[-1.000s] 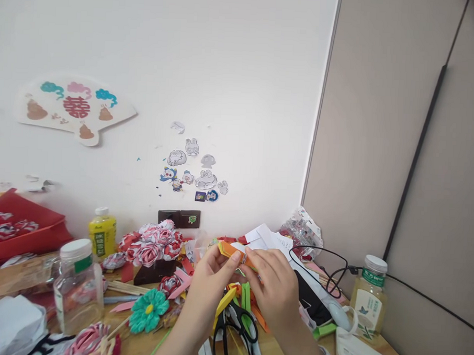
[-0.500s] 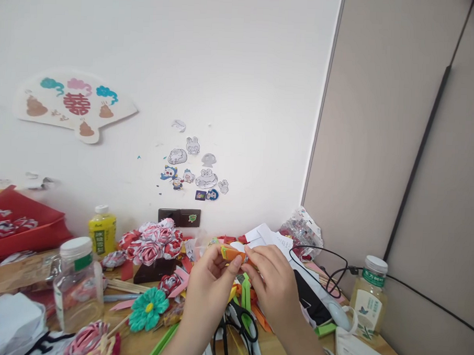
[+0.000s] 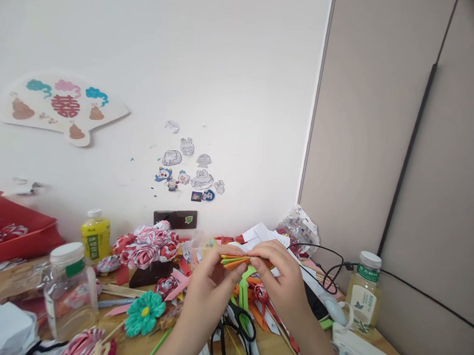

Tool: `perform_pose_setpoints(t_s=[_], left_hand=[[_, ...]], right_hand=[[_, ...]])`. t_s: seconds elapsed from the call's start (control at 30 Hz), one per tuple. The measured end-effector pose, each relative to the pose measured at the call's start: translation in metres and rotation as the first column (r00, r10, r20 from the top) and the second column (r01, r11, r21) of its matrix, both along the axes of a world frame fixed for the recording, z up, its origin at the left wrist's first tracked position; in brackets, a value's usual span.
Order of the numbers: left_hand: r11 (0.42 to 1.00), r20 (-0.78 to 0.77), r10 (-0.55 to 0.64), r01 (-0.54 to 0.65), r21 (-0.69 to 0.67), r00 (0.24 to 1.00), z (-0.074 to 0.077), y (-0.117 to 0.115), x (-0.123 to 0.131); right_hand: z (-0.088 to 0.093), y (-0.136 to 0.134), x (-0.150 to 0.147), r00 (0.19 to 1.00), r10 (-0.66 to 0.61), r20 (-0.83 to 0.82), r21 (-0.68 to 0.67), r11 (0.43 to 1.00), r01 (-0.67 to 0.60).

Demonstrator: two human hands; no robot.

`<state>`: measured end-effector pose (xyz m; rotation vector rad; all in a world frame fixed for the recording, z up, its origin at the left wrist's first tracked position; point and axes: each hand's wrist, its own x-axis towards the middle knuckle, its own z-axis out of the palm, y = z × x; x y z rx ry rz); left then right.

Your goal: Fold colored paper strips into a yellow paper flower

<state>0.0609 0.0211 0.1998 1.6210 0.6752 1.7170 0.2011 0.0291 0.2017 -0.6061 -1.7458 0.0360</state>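
The folded paper, orange with green between its layers, lies level between the fingertips of the two hands, above the middle of the wooden table. The left hand pinches its left part, with the thumb under the front edge and the other fingers curled behind. The right hand pinches its right part, the thumb bent in close to the tip of the left thumb (the two thumbs look almost touching). How many layers the paper has I cannot count surely, but at least three coloured edges are seen; its right end is mostly covered by the right fingers.

Of the other things, there is one pair of black scissors, lying below the hands and between the forearms, which partly frame it. There is one teal flower with a yellow centre, left of the left forearm, and one bunch of red and white paper roses behind it. Three bottles stand upright: one yellow bottle near the wall, one clear jar at the left, and one green-labelled bottle at the right.

Many coloured scraps (too mixed for counting) crowd around and under the hands. Behind the right hand are white papers, and one black cable connector rests near the green-labelled bottle.
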Motion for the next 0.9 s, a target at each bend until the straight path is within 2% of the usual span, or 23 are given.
perform_pose_setpoints(t_s=[0.13,0.2,0.3,0.43,0.6,0.67,0.8,0.9], left_hand=[[0.995,-0.024,-0.012,0.009,-0.104,1.000,-0.002,0.001,0.003],[0.996,-0.068,-0.019,0.013,-0.083,0.998,-0.005,0.003,0.004],[0.989,-0.165,0.114,-0.096,0.112,0.980,-0.009,0.005,0.003],[0.908,-0.243,0.336,-0.244,0.342,0.910,-0.012,0.003,0.001],[0.850,-0.289,0.415,-0.255,0.461,0.862,-0.011,0.001,-0.001],[0.849,-0.318,0.436,-0.268,0.455,0.842,-0.010,0.001,0.000],[0.879,-0.414,0.461,-0.342,0.332,0.785,-0.011,0.004,0.001],[0.910,-0.511,0.403,-0.273,0.312,0.759,-0.013,0.005,-0.002]], right_hand=[[-0.001,-0.001,-0.006,0.998,-0.042,-0.050,0.053,0.998,0.045],[-0.003,-0.002,-0.010,0.997,-0.023,-0.079,0.031,0.999,0.025],[-0.006,-0.002,-0.014,0.988,0.044,-0.150,-0.071,0.996,-0.055],[-0.008,-0.002,-0.017,0.968,0.084,-0.236,-0.225,0.965,-0.139],[-0.006,-0.002,-0.018,0.960,0.088,-0.264,-0.261,0.952,-0.159],[-0.006,-0.002,-0.017,0.961,0.083,-0.264,-0.289,0.944,-0.160],[-0.008,0.001,-0.018,0.965,-0.005,-0.261,-0.283,0.957,-0.072],[-0.010,0.002,-0.020,0.974,-0.023,-0.227,-0.250,0.968,-0.036]])
